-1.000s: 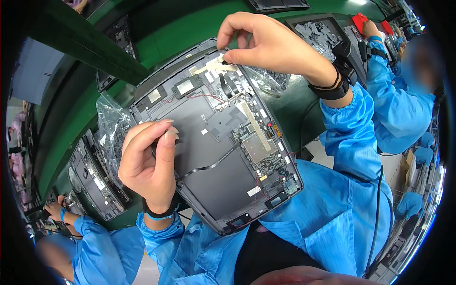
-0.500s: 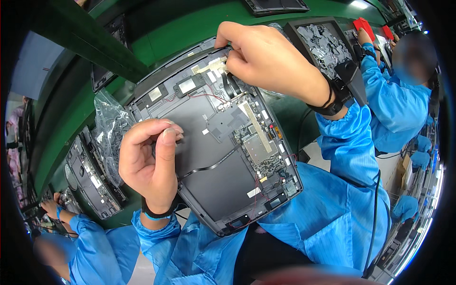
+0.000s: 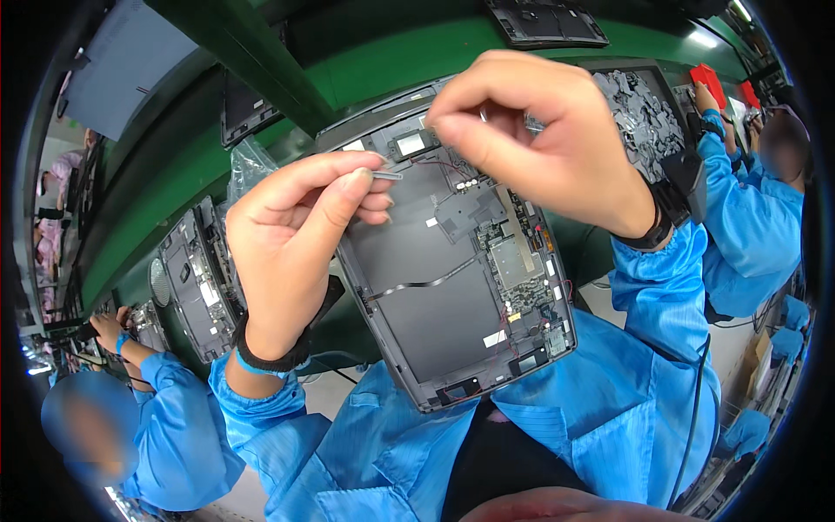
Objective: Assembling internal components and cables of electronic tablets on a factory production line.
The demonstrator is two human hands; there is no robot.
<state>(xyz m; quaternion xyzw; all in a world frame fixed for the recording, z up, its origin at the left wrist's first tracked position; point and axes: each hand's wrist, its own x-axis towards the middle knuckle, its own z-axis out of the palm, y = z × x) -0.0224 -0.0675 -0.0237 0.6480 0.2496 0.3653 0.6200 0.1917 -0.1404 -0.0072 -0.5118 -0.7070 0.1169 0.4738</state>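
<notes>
Carefully, item by item.

Left hand [image 3: 291, 248]: raised over the left edge of the opened tablet chassis [image 3: 452, 270]. Your thumb and forefinger are pinched shut on a small grey sliver [image 3: 387, 175], likely a strip or tweezer tip; too small to tell which. Wrist bent back, black wrist strap [image 3: 270, 357] snug above the blue cuff.

Right hand [image 3: 544, 143]: hovering above the chassis's upper end, palm down, fingers curled together as if nipping something tiny. What they hold, if anything, is hidden under the knuckles.

Tablet chassis: lying tilted on the green desk [image 3: 165, 191], inner side up, circuit board [image 3: 517, 265] to your right, thin black cable [image 3: 417, 285] crossing the dark middle plate.

Handling note: keep the pinch light and the sliver level; bring both hands close before transferring it. Steady your wrists against the chassis frame, not the board. Avoid snagging the red wire [image 3: 439, 163] near the top.
</notes>
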